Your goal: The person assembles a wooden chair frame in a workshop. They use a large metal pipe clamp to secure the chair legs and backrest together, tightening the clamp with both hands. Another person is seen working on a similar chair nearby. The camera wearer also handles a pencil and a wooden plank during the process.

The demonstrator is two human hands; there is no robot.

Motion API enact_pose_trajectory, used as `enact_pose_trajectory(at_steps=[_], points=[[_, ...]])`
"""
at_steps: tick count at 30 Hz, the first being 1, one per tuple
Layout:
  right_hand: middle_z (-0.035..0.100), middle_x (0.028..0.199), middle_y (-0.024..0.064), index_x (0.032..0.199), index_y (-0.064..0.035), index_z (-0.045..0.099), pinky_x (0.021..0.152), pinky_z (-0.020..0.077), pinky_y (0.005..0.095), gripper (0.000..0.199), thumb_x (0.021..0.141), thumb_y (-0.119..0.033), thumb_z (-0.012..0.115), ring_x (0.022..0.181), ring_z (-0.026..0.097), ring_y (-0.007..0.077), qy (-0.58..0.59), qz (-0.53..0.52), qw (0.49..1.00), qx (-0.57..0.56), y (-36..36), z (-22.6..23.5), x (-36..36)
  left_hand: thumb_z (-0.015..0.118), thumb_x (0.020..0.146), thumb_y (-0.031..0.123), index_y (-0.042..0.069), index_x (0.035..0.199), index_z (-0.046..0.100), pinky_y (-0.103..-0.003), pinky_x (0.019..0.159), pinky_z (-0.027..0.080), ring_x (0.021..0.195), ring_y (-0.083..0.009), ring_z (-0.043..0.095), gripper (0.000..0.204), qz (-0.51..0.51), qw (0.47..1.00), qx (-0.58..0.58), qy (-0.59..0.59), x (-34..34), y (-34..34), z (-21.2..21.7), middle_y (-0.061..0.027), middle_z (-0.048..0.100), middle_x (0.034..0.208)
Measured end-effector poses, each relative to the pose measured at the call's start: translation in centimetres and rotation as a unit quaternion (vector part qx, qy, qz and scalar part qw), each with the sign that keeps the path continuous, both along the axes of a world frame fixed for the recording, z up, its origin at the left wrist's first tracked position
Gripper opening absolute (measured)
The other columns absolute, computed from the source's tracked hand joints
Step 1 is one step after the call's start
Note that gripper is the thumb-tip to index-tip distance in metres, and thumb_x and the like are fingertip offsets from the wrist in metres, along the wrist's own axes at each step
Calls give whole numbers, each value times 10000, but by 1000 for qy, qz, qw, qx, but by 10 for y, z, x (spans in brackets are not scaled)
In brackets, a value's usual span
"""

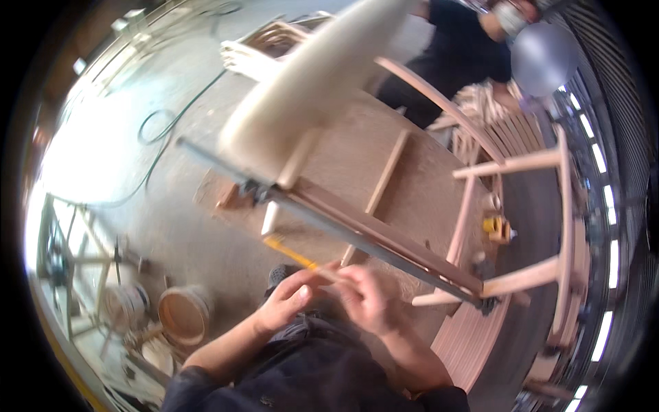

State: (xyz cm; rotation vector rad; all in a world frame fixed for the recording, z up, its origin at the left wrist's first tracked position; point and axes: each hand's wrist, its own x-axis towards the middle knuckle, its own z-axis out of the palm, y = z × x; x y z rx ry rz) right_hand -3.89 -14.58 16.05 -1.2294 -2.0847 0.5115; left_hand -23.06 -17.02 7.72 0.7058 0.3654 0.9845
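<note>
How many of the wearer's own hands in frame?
2: left hand and right hand, close together in the lower middle, by the near end of the yellow strip. Neither hidden.

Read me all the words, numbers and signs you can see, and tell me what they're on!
There are none I can read.
Thin yellow strip by the left hand and right hand: too blurred to tell if it has marks.
Pale bucket on the floor: too blurred to make out any writing.
Small yellow object on the right: too small to read anything.
</note>
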Motion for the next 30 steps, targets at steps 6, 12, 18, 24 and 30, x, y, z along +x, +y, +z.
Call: enact_pose_trajectory(at_steps=[6, 12, 18, 24, 30], points=[[688, 991, 134, 1114, -62, 640, 765, 546, 415, 314, 829, -95, 766, 905, 681, 340, 48, -79, 995, -43, -33, -12, 24, 408, 1085, 412, -76, 1271, 568, -377, 1016, 483, 1081, -242, 671, 546, 4, 995, 40, 94, 40, 35, 30, -209, 709, 1117], [711, 1001, 157, 1065, -42, 694, 823, 548, 432, 186, 926, -165, 668, 940, 677, 344, -40, -430, 901, -41, -150, -64, 166, 505, 1041, 458, 2, 1047, 528, -330, 760, 513, 683, -147, 574, 456, 11, 976, 93, 198, 77, 59, 45, -79, 589, 803], [668, 1108, 137, 1156, 28, 647, 893, 522, 343, 311, 1059, -242, 527, 1017, 650, 212, -14, -681, 724, 110, -184, -51, 384, 687, 968, 309, -34, 1207, 478, -239, 606, 374, 668, -78, 398, 468, 60, 889, 295, 344, 146, 88, 68, -1, 447, 799], [671, 931, 117, 1035, 22, 630, 786, 521, 348, 499, 1009, -473, 573, 835, 636, 209, 151, -605, 776, -89, -138, -141, 565, 731, 886, 223, 3, 950, 526, -447, 667, 490, 731, -373, 611, 307, 98, 732, 369, 564, 276, 97, 61, -194, 601, 817], [558, 685, 39, 704, -24, 575, 619, 413, 319, 482, 993, -408, 610, 664, 514, 139, 264, -679, 683, 58, -106, -158, 534, 744, 861, 264, 35, 939, 552, -484, 694, 510, 795, -397, 657, 309, 154, 639, 343, 671, 351, 92, 39, -175, 648, 825]])
